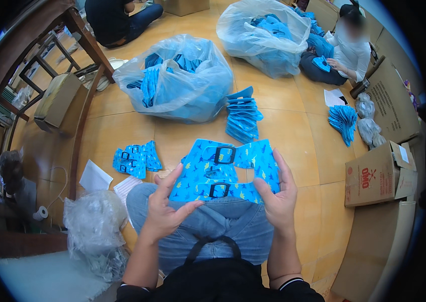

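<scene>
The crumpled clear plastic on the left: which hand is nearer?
Left. The left hand is to the right of the plastic, at the left side of the blue piece; the right hand, farther right, holds its right side.

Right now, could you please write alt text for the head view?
A person's left hand and right hand hold blue patterned material with black buckles over their lap. Beyond, plastic bags of blue pieces sit on the floor.

LH fingers (pixel 172 178) & RH fingers (pixel 286 173) partly hidden behind blue patterned piece (pixel 227 173), some motifs too tiny to ID. Far beyond fingers, co-worker in black (pixel 108 25) cropped at top edge; nearer plastic bag (pixel 193 103) clouds lower contents. Left of fingers, printed sheet's (pixel 126 189) text too small, part blocked by knee (pixel 140 199).
</scene>
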A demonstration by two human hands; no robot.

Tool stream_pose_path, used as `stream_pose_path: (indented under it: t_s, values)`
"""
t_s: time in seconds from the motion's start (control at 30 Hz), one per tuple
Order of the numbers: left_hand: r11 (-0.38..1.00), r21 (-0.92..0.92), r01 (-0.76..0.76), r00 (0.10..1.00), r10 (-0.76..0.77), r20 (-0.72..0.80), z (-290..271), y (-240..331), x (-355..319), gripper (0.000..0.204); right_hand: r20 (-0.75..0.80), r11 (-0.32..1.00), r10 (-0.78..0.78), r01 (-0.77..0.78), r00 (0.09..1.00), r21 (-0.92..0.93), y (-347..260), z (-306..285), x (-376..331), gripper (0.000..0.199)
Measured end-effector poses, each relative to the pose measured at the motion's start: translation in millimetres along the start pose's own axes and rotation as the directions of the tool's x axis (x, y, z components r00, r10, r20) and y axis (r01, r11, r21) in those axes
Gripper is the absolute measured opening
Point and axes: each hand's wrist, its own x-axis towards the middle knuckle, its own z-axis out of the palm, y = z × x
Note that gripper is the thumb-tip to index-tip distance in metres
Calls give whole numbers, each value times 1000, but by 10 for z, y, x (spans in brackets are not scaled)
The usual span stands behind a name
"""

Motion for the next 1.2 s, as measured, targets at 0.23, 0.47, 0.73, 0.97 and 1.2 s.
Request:
stream_pose_path:
  t_s: [0.23, 0.47, 0.73, 0.97, 1.2]
  values:
    - [995, -94, 34, 995, -25, 99, -77, 10, 2, 75, 0, 999, 22, -22, 1000, 27, -15, -1, 4, 68]
    - [989, -125, 84, 989, -67, 132, -99, 12, 10, 75, -2, 995, 60, -59, 998, 80, 41, -16, 12, 65]
    - [961, -261, 85, 996, -79, 32, -45, -38, -2, 67, -17, 990, 57, -54, 998, 134, 84, -7, 23, 64]
    - [955, -289, 75, 995, -92, -46, -4, -201, -48, 60, -22, 999, 7, -5, 1000, 53, 137, -49, -26, 64]
    - [941, -324, 99, 994, -110, -15, -1, -237, -32, 54, -35, 990, -51, 55, 998, 130, 174, -72, -24, 63]
